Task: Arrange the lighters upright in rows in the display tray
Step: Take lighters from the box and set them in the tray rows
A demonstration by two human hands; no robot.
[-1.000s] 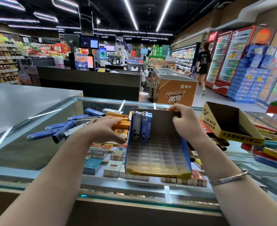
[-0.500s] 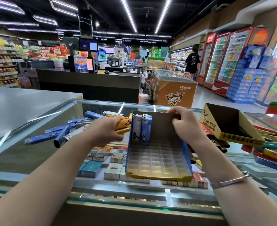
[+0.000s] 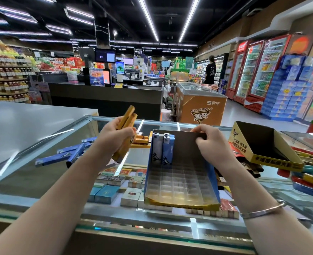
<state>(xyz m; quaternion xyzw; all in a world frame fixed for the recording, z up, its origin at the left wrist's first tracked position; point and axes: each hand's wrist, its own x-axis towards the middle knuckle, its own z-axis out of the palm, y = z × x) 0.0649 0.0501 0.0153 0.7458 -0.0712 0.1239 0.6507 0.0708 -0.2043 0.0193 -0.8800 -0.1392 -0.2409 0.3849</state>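
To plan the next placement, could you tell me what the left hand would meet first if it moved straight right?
Probably the standing lighters in the display tray; left hand depth is unclear.

My left hand (image 3: 116, 134) is raised at centre left of the frame, fingers curled tight in a grip. My right hand (image 3: 213, 144) sits right of centre, fingers bent and pinching, both forearms reaching up from the bottom corners.

Counter (image 3: 41, 173): glossy glass. Tray (image 3: 214, 186): matt cardboard, clear plastic grid. Lighters (image 3: 162, 151): smooth plastic, metal caps. Bracelet (image 3: 262, 210): shiny metal.
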